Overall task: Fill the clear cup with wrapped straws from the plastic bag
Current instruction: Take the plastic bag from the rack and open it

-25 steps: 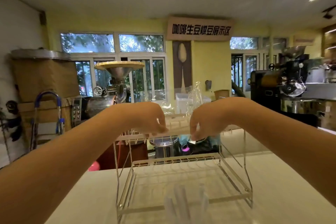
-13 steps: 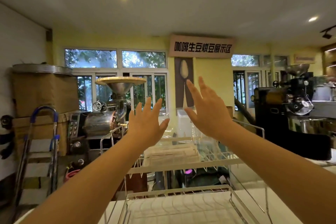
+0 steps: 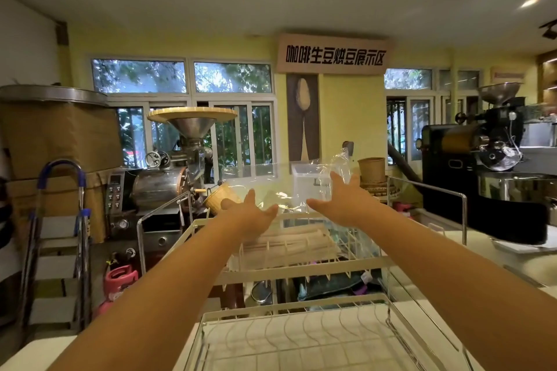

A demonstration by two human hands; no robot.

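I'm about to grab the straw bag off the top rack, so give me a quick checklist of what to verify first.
1. Left hand free: ok, fingers spread, holding nothing.
2. Right hand free: ok, open, no grip on anything yet.
3. Plastic bag within reach: ok, its crinkled top rises just behind the right hand.
4. Wrapped straws located: ok, lying flat on the upper tier of the wire rack.
5. Bag opening accessible: cannot tell.
6. Clear cup ready: cannot tell, not identifiable in view.

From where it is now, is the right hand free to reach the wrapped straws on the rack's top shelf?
Probably yes. The right hand hovers open just above the wrapped straws; only their loose plastic bag lies between.
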